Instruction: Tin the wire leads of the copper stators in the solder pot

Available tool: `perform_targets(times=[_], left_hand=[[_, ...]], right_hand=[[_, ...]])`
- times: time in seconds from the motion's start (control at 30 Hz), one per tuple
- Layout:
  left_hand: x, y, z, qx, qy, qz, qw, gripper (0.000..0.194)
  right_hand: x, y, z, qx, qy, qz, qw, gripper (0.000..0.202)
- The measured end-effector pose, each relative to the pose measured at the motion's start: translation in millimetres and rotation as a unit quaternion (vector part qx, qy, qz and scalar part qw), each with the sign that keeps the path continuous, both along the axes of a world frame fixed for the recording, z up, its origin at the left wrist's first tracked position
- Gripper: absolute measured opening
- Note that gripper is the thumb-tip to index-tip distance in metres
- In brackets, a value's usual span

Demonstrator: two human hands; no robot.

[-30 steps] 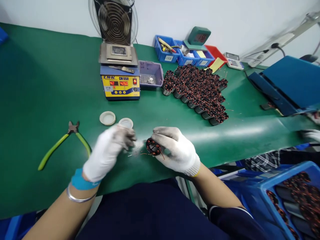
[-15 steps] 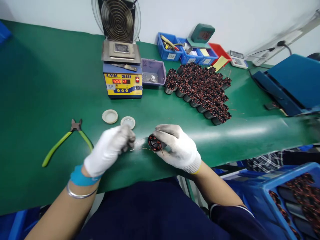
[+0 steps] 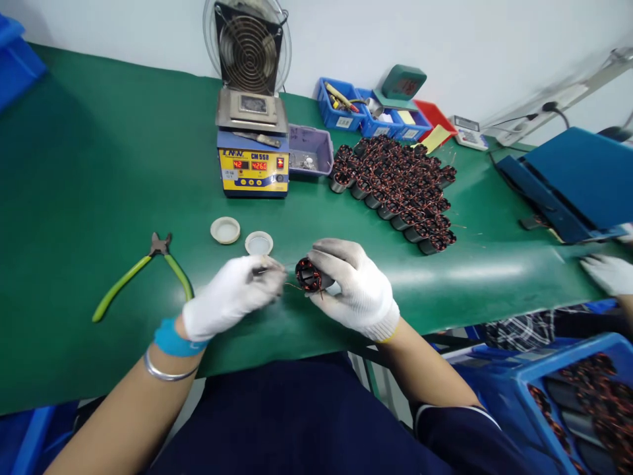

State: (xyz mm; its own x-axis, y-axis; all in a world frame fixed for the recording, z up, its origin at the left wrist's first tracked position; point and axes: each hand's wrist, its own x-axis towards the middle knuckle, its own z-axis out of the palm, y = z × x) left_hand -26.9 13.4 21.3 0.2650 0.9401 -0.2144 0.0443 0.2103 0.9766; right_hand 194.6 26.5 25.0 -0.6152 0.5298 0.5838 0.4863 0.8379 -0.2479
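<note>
My right hand (image 3: 353,287), in a white glove, is closed round a dark motor stator (image 3: 308,276) wound with copper wire. Its wound end faces left, toward my other hand. Fine loose wire ends stick out from that end. My left hand (image 3: 242,290), also gloved, is pinched on a thin wire just left of the stator; its fingertips are slightly blurred. Behind the left hand lie two small round shallow dishes, a left one (image 3: 225,230) and a right one (image 3: 258,243). Green-handled cutters (image 3: 159,245) lie open on the green table to the left.
A yellow-and-blue solder pot (image 3: 254,168) stands at the back, a fan (image 3: 248,53) behind it. Right of it are a purple tray (image 3: 324,142) and many wound stators (image 3: 395,185) in rows. A blue bin (image 3: 524,382) holds more. Another person's gloved hand (image 3: 610,272) shows at far right.
My left hand has moved right, closer to the stator, and its fingers now pinch by the wire ends. My right hand keeps its hold. Another person's gloved hand has appeared at the right edge.
</note>
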Motion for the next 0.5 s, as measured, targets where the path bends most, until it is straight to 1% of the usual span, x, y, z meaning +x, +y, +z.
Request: perform_targets(times=[0.07, 0.1, 0.13, 0.17, 0.2, 0.23, 0.27, 0.3, 0.33, 0.4, 0.43, 0.47, 0.5], left_hand=[[10.6, -5.2, 1.1, -0.051, 0.018, -0.016, 0.998, 0.035], [11.9, -8.4, 2.1, -0.078, 0.005, -0.027, 0.997, 0.036], [10.4, -11.3, 3.3, -0.095, -0.024, -0.040, 0.994, 0.038], [6.7, -13.4, 4.6, -0.096, -0.069, -0.056, 0.991, 0.041], [1.6, -14.2, 6.0, -0.081, -0.123, -0.062, 0.987, 0.043], [-3.7, -13.5, 7.2, -0.055, -0.177, -0.045, 0.982, 0.046], [-8.3, -11.2, 8.0, -0.028, -0.221, 0.001, 0.975, 0.047], [-11.6, -7.5, 8.3, -0.008, -0.251, 0.074, 0.965, 0.044], [-13.3, -2.9, 7.9, -0.001, -0.268, 0.162, 0.950, 0.040], [-13.1, 7.0, 4.9, -0.016, -0.279, 0.320, 0.905, 0.028], [-12.2, 11.4, 2.4, -0.023, -0.284, 0.373, 0.883, 0.024], [-11.3, 14.9, -0.3, -0.022, -0.289, 0.407, 0.866, 0.022], [-10.6, 17.5, -3.1, -0.013, -0.286, 0.424, 0.859, 0.021]], right_hand=[[1.8, 1.5, -3.5, 0.005, -0.010, -0.003, 1.000, 0.052], [2.8, 2.0, -4.9, 0.008, -0.010, -0.005, 1.000, 0.051], [3.7, 2.3, -5.8, 0.011, -0.008, -0.009, 1.000, 0.050], [4.7, 2.6, -6.2, 0.015, -0.005, -0.015, 1.000, 0.050], [5.8, 3.1, -6.2, 0.018, -0.001, -0.021, 1.000, 0.050], [6.7, 4.0, -6.0, 0.020, -0.001, -0.027, 0.999, 0.050], [7.4, 5.4, -5.6, 0.022, -0.005, -0.031, 0.999, 0.050], [7.4, 7.7, -5.3, 0.022, -0.015, -0.034, 0.999, 0.050], [6.7, 10.9, -5.2, 0.020, -0.031, -0.037, 0.999, 0.050], [2.2, 20.4, -5.7, 0.007, -0.079, -0.049, 0.996, 0.052], [-1.6, 26.3, -6.2, -0.004, -0.109, -0.061, 0.992, 0.053], [-6.4, 32.6, -6.7, -0.015, -0.139, -0.073, 0.987, 0.056], [-11.6, 38.8, -7.2, -0.026, -0.167, -0.082, 0.982, 0.059]])
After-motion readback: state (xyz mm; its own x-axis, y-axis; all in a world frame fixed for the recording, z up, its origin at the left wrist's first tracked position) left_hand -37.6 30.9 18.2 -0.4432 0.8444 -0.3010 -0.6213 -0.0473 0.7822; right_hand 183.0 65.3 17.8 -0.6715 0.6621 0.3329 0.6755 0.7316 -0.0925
